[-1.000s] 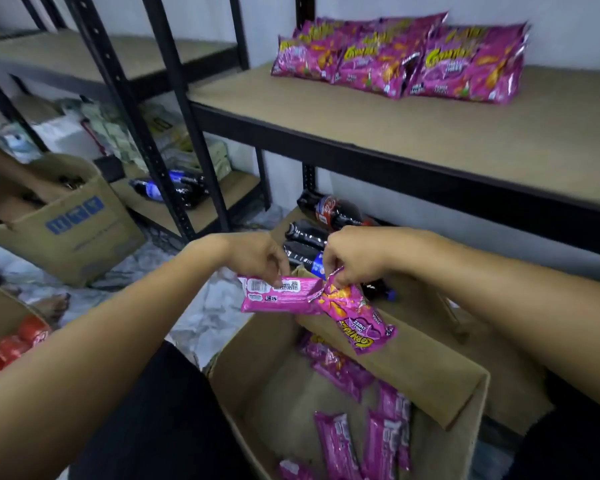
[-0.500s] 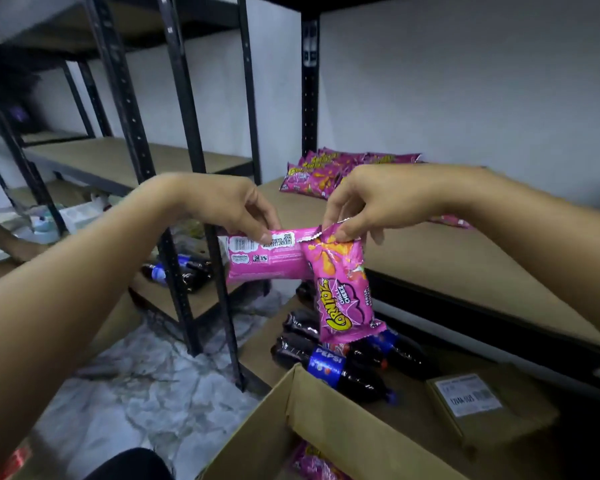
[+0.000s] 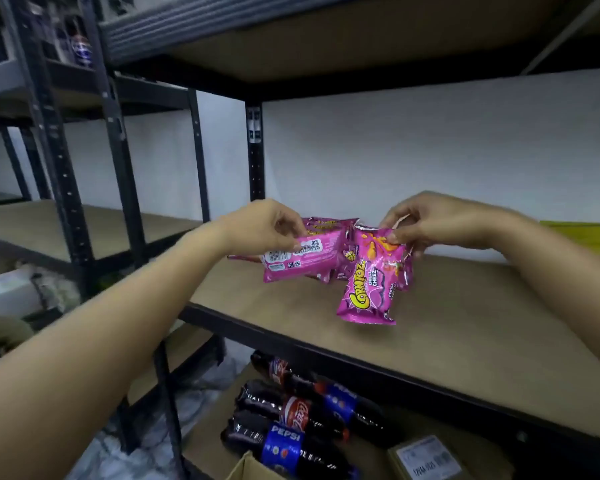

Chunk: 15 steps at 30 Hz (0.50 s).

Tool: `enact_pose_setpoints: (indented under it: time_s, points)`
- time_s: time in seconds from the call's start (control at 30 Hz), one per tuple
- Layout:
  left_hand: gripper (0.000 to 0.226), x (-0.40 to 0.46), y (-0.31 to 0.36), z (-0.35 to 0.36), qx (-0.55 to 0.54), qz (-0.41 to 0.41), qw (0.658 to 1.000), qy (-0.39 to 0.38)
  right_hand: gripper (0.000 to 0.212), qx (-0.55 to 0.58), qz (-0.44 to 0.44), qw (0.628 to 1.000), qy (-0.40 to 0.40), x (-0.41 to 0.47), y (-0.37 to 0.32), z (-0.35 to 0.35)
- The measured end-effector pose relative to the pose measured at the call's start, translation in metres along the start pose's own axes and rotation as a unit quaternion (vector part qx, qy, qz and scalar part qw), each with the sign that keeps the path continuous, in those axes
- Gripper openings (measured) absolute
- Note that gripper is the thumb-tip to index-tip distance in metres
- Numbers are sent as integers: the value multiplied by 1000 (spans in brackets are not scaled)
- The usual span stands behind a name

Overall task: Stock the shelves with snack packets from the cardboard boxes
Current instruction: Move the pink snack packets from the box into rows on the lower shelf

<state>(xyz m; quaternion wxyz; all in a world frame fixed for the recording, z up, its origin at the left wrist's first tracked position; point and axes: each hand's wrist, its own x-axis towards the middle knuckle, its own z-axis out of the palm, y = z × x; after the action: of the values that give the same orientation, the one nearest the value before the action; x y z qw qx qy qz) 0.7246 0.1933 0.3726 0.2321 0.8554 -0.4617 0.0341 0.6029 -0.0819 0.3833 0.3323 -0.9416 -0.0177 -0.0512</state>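
Both arms outstretched, left hand [image 3: 267,226] pinching, right hand [image 3: 426,223] pinching too

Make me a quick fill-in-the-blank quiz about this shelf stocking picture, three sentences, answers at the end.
1. The left hand pinches a pink snack packet showing its barcode side, while the right hand holds a ____ one reading Corntoz.
2. Both packets hang over the ____ wooden shelf board.
3. The dark plastic soda bottles lie on the level ____ that board.

Missing words: pink; tan; below
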Motion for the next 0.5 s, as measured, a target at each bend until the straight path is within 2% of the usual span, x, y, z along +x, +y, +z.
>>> enact_pose_setpoints:
  time_s: [0.13,0.23,0.3,0.37,0.43,0.5]
  points:
    - [15,11,-10,54,114,64,989,64,13,32,63,997,34,-7,56,6]
    - [17,9,-17,81,141,90,985,52,14,33,99,993,51,-14,82,9]
    - [18,7,-22,91,133,102,986,24,17,-5,111,992,54,-17,92,16]
    - [18,5,-24,95,97,109,989,8,16,-59,111,988,91,-18,103,26]
    - [17,5,-26,95,42,93,995,24,16,-105,94,978,155,-18,109,35]
    - [17,6,-29,95,15,65,996,64,18,-97,34,970,220,-17,106,38]
